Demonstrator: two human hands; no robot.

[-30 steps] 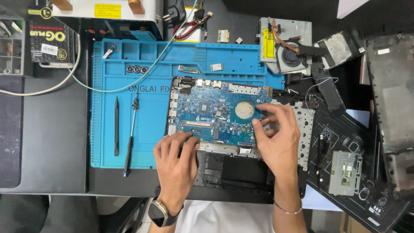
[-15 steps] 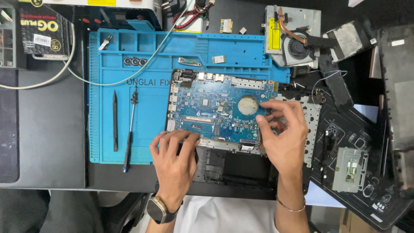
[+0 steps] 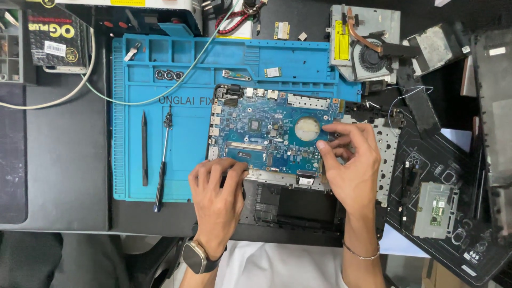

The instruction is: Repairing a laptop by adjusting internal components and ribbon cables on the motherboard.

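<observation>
A blue laptop motherboard (image 3: 266, 136) lies in a black laptop base (image 3: 298, 208) on a blue repair mat (image 3: 176, 69). My left hand (image 3: 216, 194), with a watch on the wrist, rests on the board's lower left edge, fingers curled over it. My right hand (image 3: 349, 162) pinches the board's right edge beside a round silver patch (image 3: 307, 128). A thin bracelet circles the right wrist.
A black spudger (image 3: 144, 146) and a screwdriver (image 3: 162, 160) lie on the mat's left side. A cooling fan with a copper pipe (image 3: 368, 45) sits at the upper right. Laptop shell parts (image 3: 448, 208) lie at the right. A white cable (image 3: 69, 90) crosses the upper left.
Both hands stay on the board's edges with only slight finger movement. The view has shifted a little.
</observation>
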